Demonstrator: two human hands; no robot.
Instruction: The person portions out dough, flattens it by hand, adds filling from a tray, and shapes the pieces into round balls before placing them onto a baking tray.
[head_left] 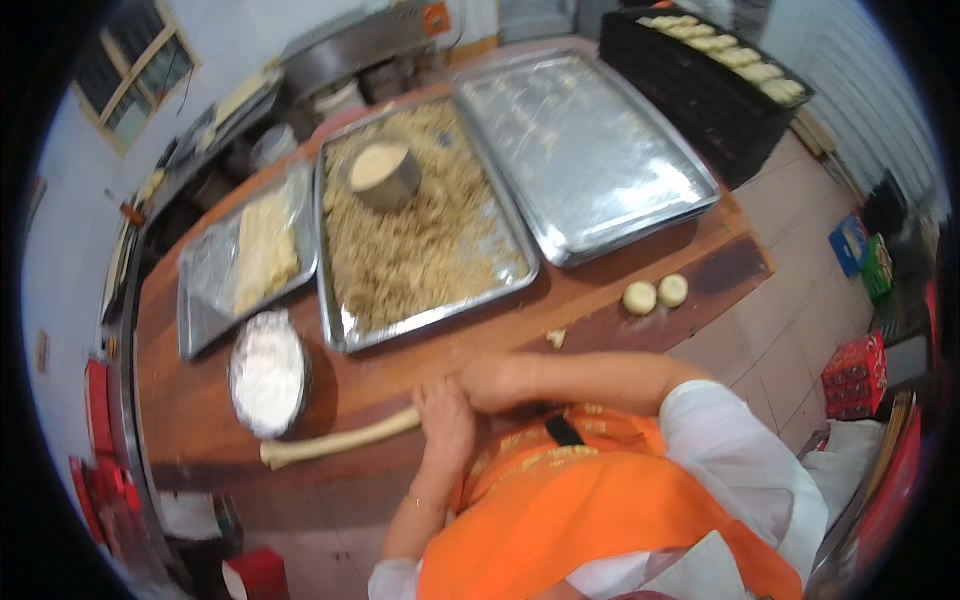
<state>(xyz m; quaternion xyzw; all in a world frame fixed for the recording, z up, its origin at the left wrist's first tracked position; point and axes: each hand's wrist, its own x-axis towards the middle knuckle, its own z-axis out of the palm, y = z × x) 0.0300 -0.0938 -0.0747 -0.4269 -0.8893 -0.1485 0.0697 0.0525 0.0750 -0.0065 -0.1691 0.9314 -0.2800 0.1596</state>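
Observation:
My left hand [444,415] has its fingers curled over the right end of a long, pale dough rope [340,437] lying along the near table edge. My right hand [480,385] is right beside it, thumb side close to my left fingers; its fingertips are hidden. A bowl of white flour [268,378] stands above the rope. A small dough scrap [556,338] and two round dough pieces [655,293] sit to the right. Behind is a steel tray of brown crumbly mixture [420,260] holding a metal scoop [398,188] with pale powder.
A tray with wrapped yellow slab [205,300] lies left; stacked flat trays [585,160] lie right on the wooden table [745,250]. A black rack [675,110] bears rows of pastries. A steel counter [350,40] lines the back. Boxes [855,370] sit on the floor.

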